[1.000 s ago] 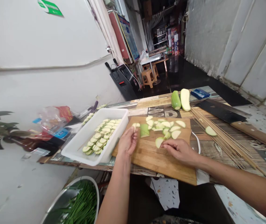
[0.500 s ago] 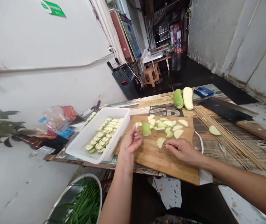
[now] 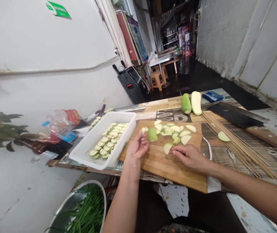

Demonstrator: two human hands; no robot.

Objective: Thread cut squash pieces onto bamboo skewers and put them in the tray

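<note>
My left hand (image 3: 138, 146) is closed at the left part of the wooden cutting board (image 3: 150, 161), with pale zucchini pieces (image 3: 144, 130) at its fingertips. Whether a skewer runs through those pieces I cannot make out. Over the middle of the board, my right hand (image 3: 190, 157) pinches a half-round zucchini slice (image 3: 167, 148) between thumb and fingers. Several loose green-edged slices (image 3: 185, 139) are scattered along the far half of the board. To the left, a white plastic tray (image 3: 102, 165) holds rows of slices, with thin sticks showing among them.
Bamboo skewers (image 3: 246, 153) lie right of the board, one slice (image 3: 223, 136) on them. Beyond is a cleaver (image 3: 237, 116). A halved zucchini (image 3: 196, 103) and a blue packet (image 3: 212, 96) lie at the far edge. A metal bowl of green stalks (image 3: 87, 210) stands below left.
Both hands hold nearly the same position and grip. The whole view has shifted very slightly; nothing has been picked up or let go.
</note>
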